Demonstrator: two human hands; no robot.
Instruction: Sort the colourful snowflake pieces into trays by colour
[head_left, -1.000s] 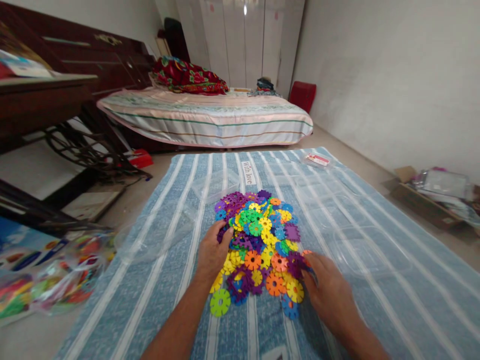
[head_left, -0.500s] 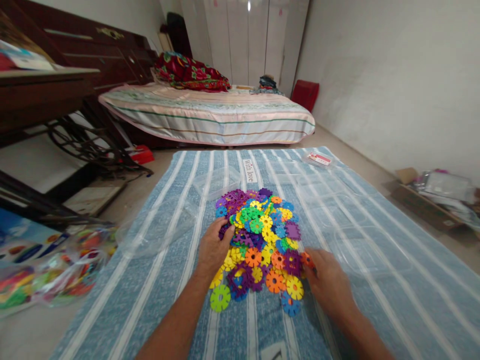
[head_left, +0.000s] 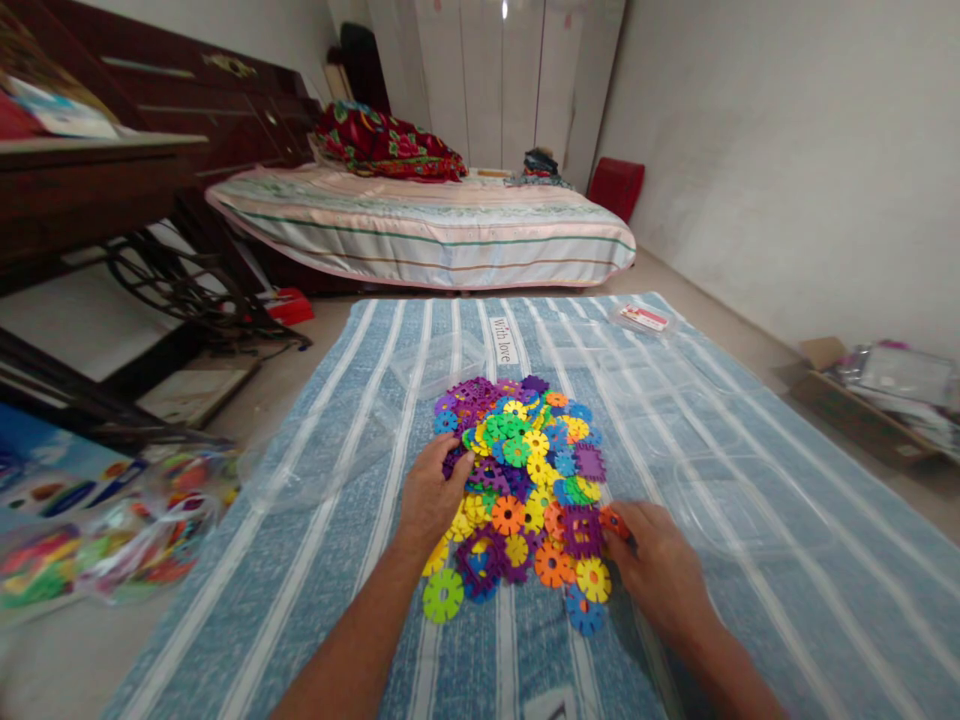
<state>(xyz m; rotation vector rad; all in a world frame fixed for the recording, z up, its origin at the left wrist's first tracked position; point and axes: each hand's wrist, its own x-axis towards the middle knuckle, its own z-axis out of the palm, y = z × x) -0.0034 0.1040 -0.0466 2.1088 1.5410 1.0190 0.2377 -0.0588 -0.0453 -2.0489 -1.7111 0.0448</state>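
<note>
A heap of plastic interlocking pieces [head_left: 516, 455] in purple, yellow, green, blue and orange covers the middle of the striped cloth [head_left: 300, 560]. My left hand [head_left: 436, 492] rests against the heap's left edge, thumb and fingers apart, beside dark purple square pieces. On the right, the fingers of my right hand [head_left: 656, 555] pinch an orange notched disc [head_left: 615, 522], partly hidden by them. Close to that hand lie a purple square piece [head_left: 582, 531], a yellow disc [head_left: 593, 579] and a blue disc [head_left: 585, 610]. A lime green disc [head_left: 443, 595] lies at the near left.
Clear plastic containers stand around the heap, including a tray [head_left: 750, 500] at right and a box [head_left: 439, 362] behind. A small labelled box [head_left: 643, 318] sits at the far right. Bags of colourful pieces [head_left: 142, 540] lie left; a cardboard box [head_left: 862, 400] stands right; a bed [head_left: 427, 230] lies beyond.
The view has shifted slightly. My right hand has turned a little and the orange disc in it shows more clearly. My left hand stays at the heap's left edge.
</note>
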